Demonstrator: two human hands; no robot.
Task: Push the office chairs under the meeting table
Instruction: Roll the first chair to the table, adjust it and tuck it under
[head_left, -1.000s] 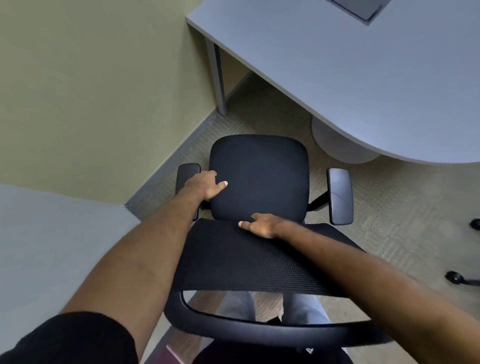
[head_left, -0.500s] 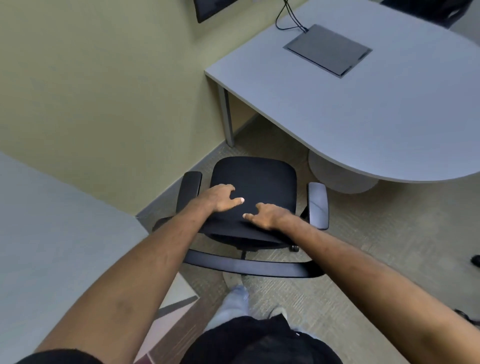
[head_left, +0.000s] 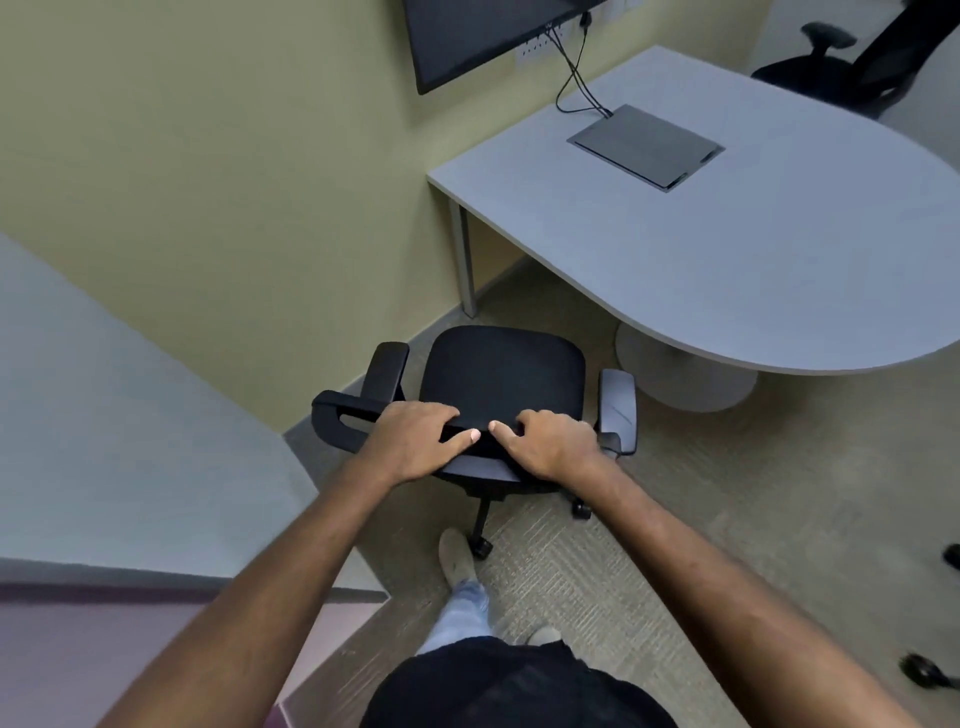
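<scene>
Both hands hold the top of the black office chair's (head_left: 501, 371) back. The left hand (head_left: 415, 441) and the right hand (head_left: 550, 441) curl their fingers over the edge, side by side. The chair stands on the carpet, near the grey table (head_left: 753, 270) but not under it.

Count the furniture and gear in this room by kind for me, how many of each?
Chairs fully seen: 2 (near chair, held at its back by the left hand and right hand; far chair)
Tables: 1 (table)
Screens: 1 (screen)
Cable boxes: 1 (box)
Total: 5
Castors at the right edge hint at more chairs.
</scene>
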